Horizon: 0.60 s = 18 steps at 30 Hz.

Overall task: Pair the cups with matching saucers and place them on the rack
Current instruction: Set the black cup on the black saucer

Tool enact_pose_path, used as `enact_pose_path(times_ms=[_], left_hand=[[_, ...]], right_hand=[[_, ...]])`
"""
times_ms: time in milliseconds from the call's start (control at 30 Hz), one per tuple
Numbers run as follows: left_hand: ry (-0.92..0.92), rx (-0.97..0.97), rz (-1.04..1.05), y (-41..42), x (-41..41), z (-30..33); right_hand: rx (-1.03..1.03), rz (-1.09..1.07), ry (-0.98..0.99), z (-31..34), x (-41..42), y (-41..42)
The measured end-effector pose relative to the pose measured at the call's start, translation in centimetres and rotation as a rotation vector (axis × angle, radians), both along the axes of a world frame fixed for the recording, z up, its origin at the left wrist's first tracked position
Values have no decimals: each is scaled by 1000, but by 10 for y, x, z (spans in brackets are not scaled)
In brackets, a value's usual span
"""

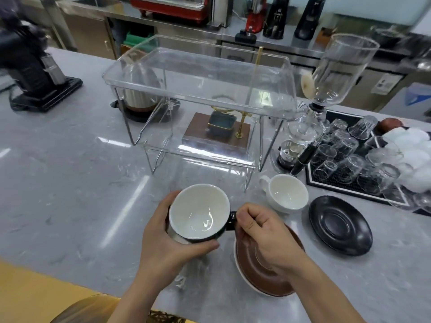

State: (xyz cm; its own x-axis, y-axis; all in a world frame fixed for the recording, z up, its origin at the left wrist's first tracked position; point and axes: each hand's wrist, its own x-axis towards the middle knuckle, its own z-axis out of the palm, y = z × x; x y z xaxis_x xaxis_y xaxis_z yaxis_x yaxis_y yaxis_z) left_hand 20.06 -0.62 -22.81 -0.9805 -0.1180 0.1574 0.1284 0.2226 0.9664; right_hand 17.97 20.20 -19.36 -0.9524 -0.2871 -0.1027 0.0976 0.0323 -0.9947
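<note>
I have the black cup just below the frame's centre, white inside, held up off the counter in both hands. My left hand wraps its body from the left and underneath, thumb along the near rim. My right hand is closed on the handle at the cup's right side, pinching it between thumb and fingers. Under my right wrist, lower centre-right, lies a brown saucer stacked on a white saucer whose edge shows at the left and bottom. Right of centre a white cup sits upright on the counter, handle to the left. Just right of it, apart from it, is the black saucer, bare. The clear two-tier rack stands in the upper centre, both shelves holding nothing that I can see. At the right edge upturned glasses crowd a black mat
</note>
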Motion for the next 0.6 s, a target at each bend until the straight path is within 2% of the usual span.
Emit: enact_pose_path(times_ms=[333, 600], left_hand=[[8, 11, -162, 68, -21, 25], [-53, 69, -342, 120, -39, 37]], right_hand=[[-79, -115, -10, 7, 6, 74], [-161, -227, -26, 15, 13, 139]])
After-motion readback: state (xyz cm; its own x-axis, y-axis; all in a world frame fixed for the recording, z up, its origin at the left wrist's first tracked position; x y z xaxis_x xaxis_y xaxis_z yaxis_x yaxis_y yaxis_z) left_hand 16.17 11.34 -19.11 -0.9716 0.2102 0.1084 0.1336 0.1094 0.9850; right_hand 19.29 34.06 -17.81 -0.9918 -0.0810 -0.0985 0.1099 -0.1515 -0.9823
